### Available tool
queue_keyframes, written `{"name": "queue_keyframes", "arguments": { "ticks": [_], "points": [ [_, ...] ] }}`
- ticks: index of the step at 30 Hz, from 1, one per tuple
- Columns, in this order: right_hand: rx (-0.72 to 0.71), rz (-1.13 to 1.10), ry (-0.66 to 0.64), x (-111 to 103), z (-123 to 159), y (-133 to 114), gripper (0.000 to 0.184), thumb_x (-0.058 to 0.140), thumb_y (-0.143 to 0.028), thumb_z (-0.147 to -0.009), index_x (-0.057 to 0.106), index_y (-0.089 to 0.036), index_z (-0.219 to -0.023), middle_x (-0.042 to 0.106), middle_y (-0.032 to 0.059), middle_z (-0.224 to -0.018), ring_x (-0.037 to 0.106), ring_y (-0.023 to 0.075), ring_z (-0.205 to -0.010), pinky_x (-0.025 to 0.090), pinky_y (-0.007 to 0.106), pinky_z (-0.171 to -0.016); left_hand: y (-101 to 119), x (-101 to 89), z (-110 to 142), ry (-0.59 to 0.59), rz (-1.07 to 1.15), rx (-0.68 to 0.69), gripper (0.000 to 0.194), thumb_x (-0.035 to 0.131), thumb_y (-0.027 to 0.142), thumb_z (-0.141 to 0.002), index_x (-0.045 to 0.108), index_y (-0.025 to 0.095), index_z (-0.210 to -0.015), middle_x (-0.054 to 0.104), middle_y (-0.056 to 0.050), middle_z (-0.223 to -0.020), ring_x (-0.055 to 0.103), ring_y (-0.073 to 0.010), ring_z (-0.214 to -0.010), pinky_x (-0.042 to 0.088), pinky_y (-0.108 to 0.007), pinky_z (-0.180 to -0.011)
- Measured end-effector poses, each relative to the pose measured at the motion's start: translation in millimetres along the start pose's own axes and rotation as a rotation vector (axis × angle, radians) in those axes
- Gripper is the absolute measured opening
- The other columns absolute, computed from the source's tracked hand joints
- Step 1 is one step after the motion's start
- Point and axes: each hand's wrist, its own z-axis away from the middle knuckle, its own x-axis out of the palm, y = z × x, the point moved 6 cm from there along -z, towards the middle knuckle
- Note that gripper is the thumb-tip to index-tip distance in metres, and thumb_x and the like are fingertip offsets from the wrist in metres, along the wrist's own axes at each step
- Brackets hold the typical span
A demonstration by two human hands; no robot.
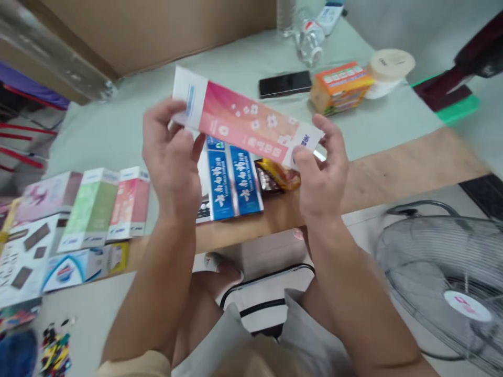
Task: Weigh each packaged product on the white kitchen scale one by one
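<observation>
A flattened pink and white carton [247,119] with white flower prints is held up over the table, tilted down to the right. My left hand [171,152] pinches its white left end. At the opposite end, my right hand [324,167] grips the carton between thumb and fingers. Beneath it lie two blue toothpaste boxes [231,180] side by side near the table's front edge. A brown and yellow wrapper [275,175] sits just right of them, partly covered by the carton and my right hand.
Several flat cartons, including a green one [88,207], lie on the left of the table [118,125]. Toward the back right are a black phone [285,84], an orange box [340,87], a round tub [389,70] and a plastic bottle [309,42]. A fan [444,277] stands at lower right.
</observation>
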Motion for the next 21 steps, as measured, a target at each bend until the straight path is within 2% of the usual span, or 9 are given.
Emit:
{"name": "queue_keyframes", "arguments": {
  "ticks": [1,3,6,7,9,10,12,16,21],
  "points": [
    [0.065,-0.095,-0.034,9,6,-12,0.063,0.040,-0.041,-0.105,0.025,-0.036,-0.166,0.053,0.0110,-0.150,0.066,0.0276,-0.127,0.066,0.038,-0.086,8,-23.3,21,0.007,-0.021,-0.024,0.071,0.086,0.072,-0.069,0.062,0.034,-0.123,0.062,0.006,-0.137,0.060,-0.0250,-0.128,0.063,-0.039,-0.098],
    [0.191,-0.262,-0.156,32,20,-34,0.057,0.054,-0.042,-0.098,0.048,-0.032,-0.154,0.066,0.0082,-0.136,0.074,0.0248,-0.107,0.066,0.037,-0.080,13,-62.3,58,0.043,-0.085,-0.082,0.068,0.079,0.074,-0.075,0.059,0.038,-0.130,0.055,0.006,-0.154,0.052,-0.0308,-0.144,0.060,-0.044,-0.107],
    [0.285,-0.308,-0.443,68,39,-62,0.047,0.068,-0.032,-0.086,0.066,-0.028,-0.134,0.075,0.0050,-0.123,0.075,0.0233,-0.098,0.066,0.038,-0.081,3,-93.6,99,0.067,-0.160,-0.117,0.067,0.066,0.076,-0.085,0.049,0.049,-0.144,0.039,0.007,-0.170,0.037,-0.0328,-0.159,0.055,-0.048,-0.114],
    [0.306,-0.302,-0.506,79,44,-67,0.047,0.068,-0.032,-0.086,0.067,-0.027,-0.133,0.076,0.0049,-0.121,0.075,0.0228,-0.096,0.065,0.037,-0.079,-1,-97.7,110,0.078,-0.186,-0.106,0.070,0.063,0.076,-0.086,0.043,0.051,-0.149,0.034,0.006,-0.173,0.031,-0.0326,-0.162,0.053,-0.050,-0.117],
    [0.351,-0.296,-0.543,97,50,-72,0.050,0.065,-0.038,-0.091,0.061,-0.027,-0.140,0.077,0.0062,-0.118,0.075,0.0214,-0.088,0.065,0.035,-0.070,-7,-100.4,128,0.139,-0.303,-0.092,0.077,0.058,0.075,-0.090,0.033,0.047,-0.158,0.022,0.001,-0.178,0.021,-0.0332,-0.166,0.044,-0.054,-0.124],
    [0.370,-0.288,-0.526,104,51,-73,0.053,0.062,-0.042,-0.094,0.056,-0.027,-0.144,0.077,0.0071,-0.117,0.075,0.0209,-0.084,0.064,0.034,-0.066,-7,-99.2,135,0.172,-0.385,-0.091,0.078,0.056,0.072,-0.093,0.030,0.042,-0.160,0.019,-0.004,-0.178,0.017,-0.0341,-0.167,0.038,-0.056,-0.128],
    [0.381,-0.240,-0.448,117,51,-72,0.057,0.061,-0.046,-0.095,0.049,-0.027,-0.148,0.076,0.0088,-0.116,0.075,0.0215,-0.081,0.064,0.035,-0.063,-2,-93.3,146,0.217,-0.527,-0.084,0.073,0.048,0.066,-0.100,0.031,0.031,-0.161,0.024,-0.014,-0.176,0.022,-0.0355,-0.165,0.029,-0.059,-0.131],
    [0.394,-0.136,-0.349,143,53,-69,0.062,0.061,-0.048,-0.095,0.044,-0.028,-0.151,0.075,0.0120,-0.120,0.077,0.0280,-0.093,0.068,0.041,-0.072,7,-84.1,153,0.194,-0.575,-0.171,0.067,0.037,0.060,-0.106,0.039,0.016,-0.155,0.042,-0.024,-0.163,0.043,-0.0337,-0.154,0.038,-0.055,-0.126],
    [0.366,-0.062,-0.445,166,64,-80,0.065,0.052,-0.048,-0.100,0.035,-0.029,-0.160,0.057,0.0157,-0.155,0.074,0.0296,-0.115,0.066,0.050,-0.094,1,-96.6,157,0.195,-0.473,-0.401,0.071,0.034,0.065,-0.105,0.043,0.014,-0.154,0.042,-0.024,-0.163,0.042,-0.0350,-0.155,0.038,-0.057,-0.126]
  ]
}}
